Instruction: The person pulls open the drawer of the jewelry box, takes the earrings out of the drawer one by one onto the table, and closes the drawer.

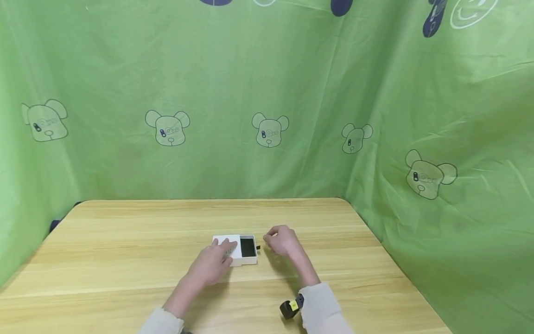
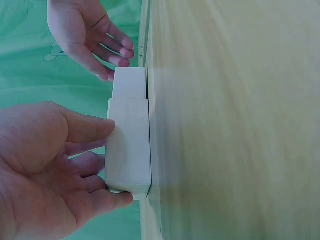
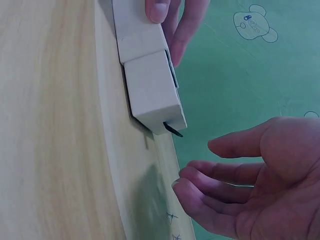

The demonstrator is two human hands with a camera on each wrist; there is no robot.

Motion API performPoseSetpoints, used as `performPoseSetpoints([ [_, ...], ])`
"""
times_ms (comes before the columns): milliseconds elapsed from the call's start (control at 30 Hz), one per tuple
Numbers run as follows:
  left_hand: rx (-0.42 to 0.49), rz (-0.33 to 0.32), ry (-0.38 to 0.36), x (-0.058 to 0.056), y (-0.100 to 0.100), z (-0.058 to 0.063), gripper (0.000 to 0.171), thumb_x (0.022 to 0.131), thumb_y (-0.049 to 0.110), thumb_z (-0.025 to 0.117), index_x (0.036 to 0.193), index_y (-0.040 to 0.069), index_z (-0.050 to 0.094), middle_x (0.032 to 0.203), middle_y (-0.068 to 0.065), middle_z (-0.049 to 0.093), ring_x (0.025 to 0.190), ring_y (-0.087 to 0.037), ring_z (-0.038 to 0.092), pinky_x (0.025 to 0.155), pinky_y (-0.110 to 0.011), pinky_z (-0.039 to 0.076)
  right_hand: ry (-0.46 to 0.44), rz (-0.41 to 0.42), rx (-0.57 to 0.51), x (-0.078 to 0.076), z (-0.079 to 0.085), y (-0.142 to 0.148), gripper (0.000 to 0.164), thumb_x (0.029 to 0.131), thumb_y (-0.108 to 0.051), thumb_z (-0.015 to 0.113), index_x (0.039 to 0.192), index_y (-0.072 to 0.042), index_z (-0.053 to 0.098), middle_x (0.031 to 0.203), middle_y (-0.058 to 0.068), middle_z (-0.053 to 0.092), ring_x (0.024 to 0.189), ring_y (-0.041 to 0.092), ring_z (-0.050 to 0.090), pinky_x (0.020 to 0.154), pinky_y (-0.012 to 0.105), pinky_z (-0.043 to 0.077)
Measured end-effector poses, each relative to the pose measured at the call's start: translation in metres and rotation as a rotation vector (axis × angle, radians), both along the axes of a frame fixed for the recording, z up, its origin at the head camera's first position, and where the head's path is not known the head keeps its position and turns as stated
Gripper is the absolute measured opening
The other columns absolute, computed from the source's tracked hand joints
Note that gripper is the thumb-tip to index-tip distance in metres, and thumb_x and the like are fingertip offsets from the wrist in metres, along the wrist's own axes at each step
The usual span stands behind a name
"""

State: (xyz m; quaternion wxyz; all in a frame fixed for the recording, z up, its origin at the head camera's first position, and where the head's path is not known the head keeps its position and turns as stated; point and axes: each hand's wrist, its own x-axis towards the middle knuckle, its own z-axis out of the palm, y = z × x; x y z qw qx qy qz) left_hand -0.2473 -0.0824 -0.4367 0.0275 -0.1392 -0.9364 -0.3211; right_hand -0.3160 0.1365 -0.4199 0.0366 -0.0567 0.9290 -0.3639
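Note:
A white sliding drawer box (image 1: pixel 237 253) lies on the wooden table, its inner tray (image 1: pixel 256 260) drawn partly out to the right. Something dark and flat fills the tray's visible part. From the tray's end sticks a short black pull tab (image 3: pixel 173 130). My left hand (image 1: pixel 210 263) holds the outer sleeve (image 2: pixel 129 145), with the thumb on its near side and the fingers across the top and at the left end. Just right of the tab is my right hand (image 1: pixel 283 240), fingers loosely bent, touching nothing.
The wooden table (image 1: pixel 137 241) reaches back to a green curtain (image 1: pixel 217 162) printed with bear heads. More curtain hangs on both sides. A black wrist device with a yellow label (image 1: pixel 294 305) sits at my right cuff.

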Motion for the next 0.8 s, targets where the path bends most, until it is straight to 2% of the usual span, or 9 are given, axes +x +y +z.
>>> performPoseSetpoints([
  [233, 0.002, 0.002, 0.006, 0.000, 0.000, -0.001, 0.043, 0.098, 0.010, 0.062, 0.140, 0.007, 0.059, 0.151, -0.025, 0.049, 0.142, -0.053, 0.038, 0.118, -0.068, 0.029, -0.038, 0.015, -0.014, 0.003, -0.001, -0.007, 0.023, 0.097, -0.015, 0.063, 0.112, 0.000, 0.071, 0.076, 0.018, 0.071, 0.065, 0.027, 0.070, 0.055, 0.027, 0.052],
  [533, 0.001, 0.007, 0.000, -0.001, 0.000, -0.001, 0.044, 0.098, 0.010, 0.062, 0.141, 0.008, 0.059, 0.151, -0.025, 0.048, 0.143, -0.052, 0.037, 0.118, -0.068, 0.030, -0.028, 0.039, -0.003, 0.002, -0.003, -0.012, 0.020, 0.096, -0.013, 0.060, 0.105, -0.001, 0.074, 0.074, 0.019, 0.072, 0.059, 0.024, 0.068, 0.048, 0.021, 0.044],
  [800, -0.006, 0.006, 0.010, -0.002, 0.000, -0.004, 0.043, 0.098, 0.010, 0.062, 0.141, 0.008, 0.059, 0.150, -0.025, 0.049, 0.142, -0.053, 0.038, 0.117, -0.068, 0.032, -0.060, 0.069, -0.030, 0.003, -0.005, -0.016, 0.020, 0.095, -0.009, 0.062, 0.108, 0.002, 0.073, 0.080, 0.015, 0.073, 0.067, 0.024, 0.071, 0.057, 0.030, 0.060],
])
